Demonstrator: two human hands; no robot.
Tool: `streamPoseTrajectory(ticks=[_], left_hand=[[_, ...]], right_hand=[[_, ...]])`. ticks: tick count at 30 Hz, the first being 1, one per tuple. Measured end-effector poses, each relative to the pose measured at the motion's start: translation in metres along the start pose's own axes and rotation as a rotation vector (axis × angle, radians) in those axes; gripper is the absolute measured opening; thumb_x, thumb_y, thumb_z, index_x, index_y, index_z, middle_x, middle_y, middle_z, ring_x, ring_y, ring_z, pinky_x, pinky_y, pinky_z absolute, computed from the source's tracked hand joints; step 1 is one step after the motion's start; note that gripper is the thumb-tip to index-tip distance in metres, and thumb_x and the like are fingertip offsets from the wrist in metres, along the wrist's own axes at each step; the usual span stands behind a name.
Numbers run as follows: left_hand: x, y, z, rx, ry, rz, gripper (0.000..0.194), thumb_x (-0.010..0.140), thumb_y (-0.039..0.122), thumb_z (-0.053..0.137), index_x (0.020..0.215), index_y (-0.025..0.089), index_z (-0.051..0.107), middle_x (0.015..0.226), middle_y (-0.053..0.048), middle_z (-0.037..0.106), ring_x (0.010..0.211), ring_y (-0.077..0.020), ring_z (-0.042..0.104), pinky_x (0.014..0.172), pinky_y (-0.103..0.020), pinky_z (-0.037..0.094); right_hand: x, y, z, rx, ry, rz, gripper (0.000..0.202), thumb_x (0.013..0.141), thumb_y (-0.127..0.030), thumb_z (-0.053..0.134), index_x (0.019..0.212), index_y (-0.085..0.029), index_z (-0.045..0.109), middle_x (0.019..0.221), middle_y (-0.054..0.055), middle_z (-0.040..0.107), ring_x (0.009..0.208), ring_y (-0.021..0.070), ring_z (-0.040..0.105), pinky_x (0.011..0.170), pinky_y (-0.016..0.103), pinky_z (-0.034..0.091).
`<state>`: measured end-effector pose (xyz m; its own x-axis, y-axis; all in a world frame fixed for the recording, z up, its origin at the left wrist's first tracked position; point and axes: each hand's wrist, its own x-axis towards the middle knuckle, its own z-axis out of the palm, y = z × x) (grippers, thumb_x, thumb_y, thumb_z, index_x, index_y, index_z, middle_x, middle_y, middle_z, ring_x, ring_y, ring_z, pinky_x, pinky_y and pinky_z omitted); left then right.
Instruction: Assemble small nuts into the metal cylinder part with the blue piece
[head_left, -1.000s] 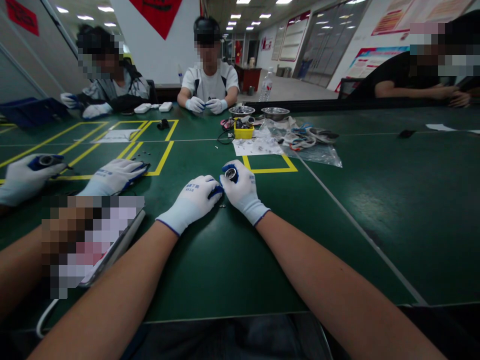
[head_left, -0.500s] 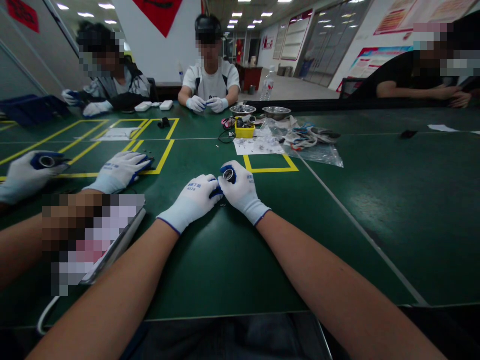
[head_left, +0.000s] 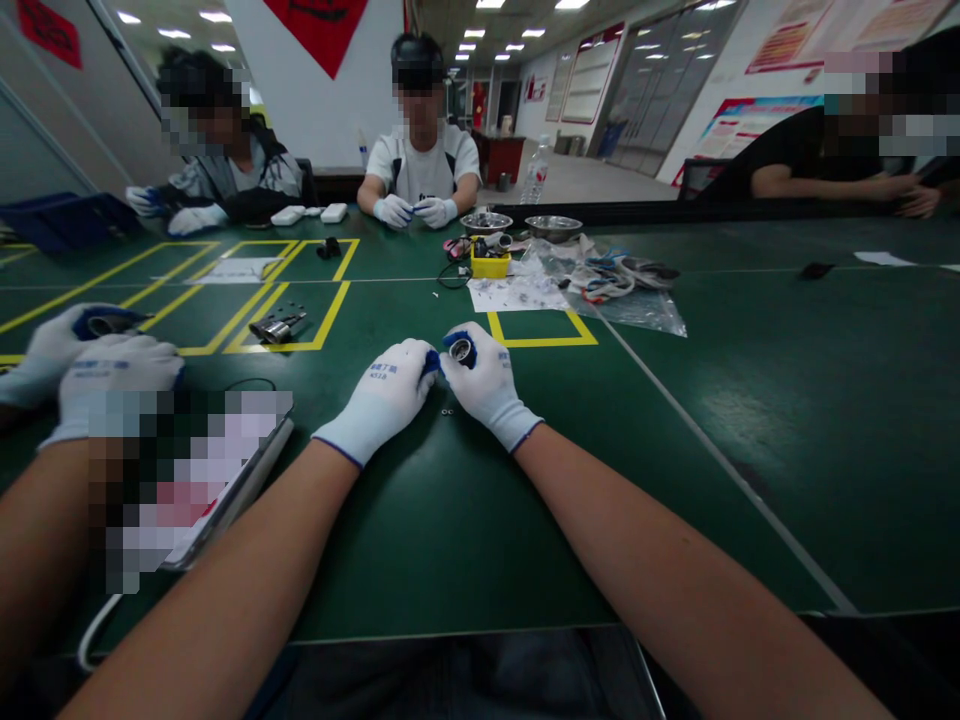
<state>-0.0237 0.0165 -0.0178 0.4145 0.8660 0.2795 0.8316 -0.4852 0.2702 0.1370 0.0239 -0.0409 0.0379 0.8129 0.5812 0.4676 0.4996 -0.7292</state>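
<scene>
The right hand (head_left: 487,385) pinches a small metal ring (head_left: 461,350) between its fingertips, just above the green bench (head_left: 450,520). The left hand (head_left: 386,395) is curled, its fingertips touching the right hand beside the ring. A tiny washer (head_left: 447,410) lies on the bench between the hands.

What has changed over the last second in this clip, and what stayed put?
The co-worker's gloved hand at the left has pulled back off the yellow-taped square toward its other hand, uncovering small metal parts that lie there. The person's own hands barely moved: the right hand still holds the small round metal part, and the left hand stays against it. The yellow box and plastic bags are unchanged.
</scene>
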Motion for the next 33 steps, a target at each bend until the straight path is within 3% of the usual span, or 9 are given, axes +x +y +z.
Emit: streamPoseTrajectory(ticks=[4, 7, 16, 20, 26, 33], left_hand=[[0.0, 0.001, -0.006, -0.21, 0.132, -0.128, 0.023, 0.093, 0.02, 0.057, 0.115, 0.02, 0.065, 0.114, -0.011, 0.074, 0.106, -0.0289, 0.07, 0.097, -0.045, 0.056], [0.0, 0.005, -0.01, -0.379, 0.206, -0.146, 0.021, 0.092, 0.023, 0.06, 0.111, 0.021, 0.067, 0.11, -0.008, 0.077, 0.103, -0.0261, 0.071, 0.096, -0.041, 0.056], [0.002, 0.006, -0.011, -0.797, 0.21, -0.196, 0.023, 0.078, 0.035, 0.072, 0.092, 0.016, 0.073, 0.096, -0.008, 0.079, 0.093, -0.0243, 0.071, 0.093, -0.04, 0.058], [0.004, 0.002, -0.009, -0.876, 0.224, -0.212, 0.027, 0.072, 0.032, 0.077, 0.093, 0.016, 0.074, 0.096, -0.008, 0.079, 0.093, -0.0241, 0.072, 0.093, -0.042, 0.059], [0.003, 0.003, -0.01, -0.914, 0.285, -0.226, 0.029, 0.076, 0.037, 0.077, 0.096, 0.016, 0.076, 0.093, -0.008, 0.079, 0.086, -0.0236, 0.072, 0.088, -0.042, 0.061], [0.004, 0.003, -0.01, -0.899, 0.234, -0.216, 0.027, 0.071, 0.03, 0.078, 0.093, 0.016, 0.077, 0.1, -0.009, 0.081, 0.097, -0.0261, 0.074, 0.098, -0.045, 0.059]], right_hand=[[-0.001, -0.001, -0.001, 0.022, -0.033, -0.007, 0.008, 0.08, -0.027, 0.059, 0.088, -0.025, 0.058, 0.088, 0.004, 0.07, 0.084, 0.0236, 0.067, 0.082, 0.038, 0.057], [-0.001, -0.003, -0.001, 0.027, -0.058, -0.035, 0.006, 0.08, -0.026, 0.057, 0.086, -0.025, 0.056, 0.086, 0.004, 0.069, 0.082, 0.0229, 0.067, 0.079, 0.037, 0.056], [-0.001, -0.001, 0.0, -0.016, -0.029, -0.089, 0.005, 0.08, -0.028, 0.055, 0.083, -0.025, 0.052, 0.085, 0.006, 0.064, 0.082, 0.0243, 0.064, 0.077, 0.037, 0.053], [-0.001, -0.002, 0.0, -0.016, -0.036, -0.059, 0.007, 0.083, -0.029, 0.056, 0.086, -0.025, 0.052, 0.085, 0.005, 0.066, 0.081, 0.0235, 0.064, 0.077, 0.037, 0.053], [-0.001, -0.004, 0.002, -0.005, 0.006, -0.004, 0.011, 0.086, -0.035, 0.058, 0.088, -0.026, 0.052, 0.081, 0.004, 0.066, 0.077, 0.0242, 0.065, 0.075, 0.038, 0.054], [0.002, 0.003, 0.005, -0.019, 0.019, -0.042, 0.012, 0.08, -0.023, 0.056, 0.092, -0.024, 0.055, 0.095, 0.009, 0.068, 0.093, 0.0272, 0.067, 0.09, 0.044, 0.057]])
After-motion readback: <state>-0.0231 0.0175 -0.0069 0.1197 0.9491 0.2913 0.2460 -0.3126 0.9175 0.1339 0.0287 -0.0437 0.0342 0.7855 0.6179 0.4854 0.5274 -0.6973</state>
